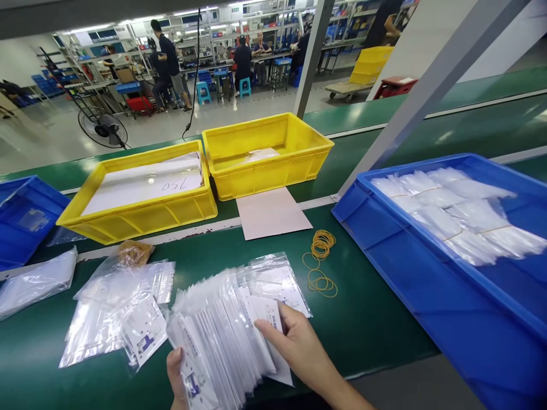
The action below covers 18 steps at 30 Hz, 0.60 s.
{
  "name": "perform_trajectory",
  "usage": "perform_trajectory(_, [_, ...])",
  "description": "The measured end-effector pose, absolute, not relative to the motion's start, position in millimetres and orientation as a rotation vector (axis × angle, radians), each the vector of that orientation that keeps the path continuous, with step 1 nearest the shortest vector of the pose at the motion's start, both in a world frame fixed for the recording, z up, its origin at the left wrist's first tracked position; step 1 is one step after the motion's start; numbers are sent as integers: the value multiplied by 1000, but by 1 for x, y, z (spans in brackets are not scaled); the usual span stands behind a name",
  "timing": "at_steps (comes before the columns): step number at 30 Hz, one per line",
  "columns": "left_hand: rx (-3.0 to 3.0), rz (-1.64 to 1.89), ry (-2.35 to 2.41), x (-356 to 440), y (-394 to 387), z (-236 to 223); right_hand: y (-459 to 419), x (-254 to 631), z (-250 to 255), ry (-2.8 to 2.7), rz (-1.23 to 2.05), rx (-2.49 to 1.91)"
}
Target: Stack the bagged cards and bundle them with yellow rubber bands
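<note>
One stack (222, 336) of packets, near middle, propped between your two hands; too many overlapping edges to count. Your left hand (176, 376) grips its left end, thumb over the edge, other fingers mostly hidden. Your right hand (299, 341) is at its right end, thumb and fingers pinched narrow on the outer packets.

Left of the stack on the green tabletop (367, 307): one pile of clear bags (100, 319), one printed packet (147, 330) at its right edge, one clump of rubber bands (134, 252) at its far end. One folded bag (36, 282) further left.

Right of the stack: loose bands (322, 245), count unclear, one heap plus a few singles. Far of the stack, one card (273, 213).

Two yellow bins: left one (141, 213) holds a sheet (141, 182) marked 750, right one (269, 173) has something whitish inside. Two blue bins: far-left (21, 222), and right (405, 279) with at least four banded bundles (436, 196).
</note>
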<state>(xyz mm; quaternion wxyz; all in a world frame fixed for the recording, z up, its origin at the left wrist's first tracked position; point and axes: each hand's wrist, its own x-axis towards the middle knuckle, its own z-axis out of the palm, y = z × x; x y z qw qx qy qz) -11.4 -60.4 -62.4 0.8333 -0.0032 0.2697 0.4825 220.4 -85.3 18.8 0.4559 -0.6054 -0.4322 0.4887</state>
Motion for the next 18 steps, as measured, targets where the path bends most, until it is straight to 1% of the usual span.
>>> perform_trajectory(4, [-42,1037,455,-11,-58,-57,-83,249,10,-968,1196,-1568])
perform_trajectory(8, [13,1011,378,-10,-58,-54,-81,257,5,-1041,820,-1772])
perform_trajectory(9, [26,998,379,-9,-59,-55,-81,253,7,-1104,819,-1754])
perform_trajectory(13, [34,962,397,-11,-62,-61,-82,233,19,-1308,1143,-1524])
perform_trajectory(18, [121,998,354,-20,-63,-69,-80,254,17,-1088,1167,-1549])
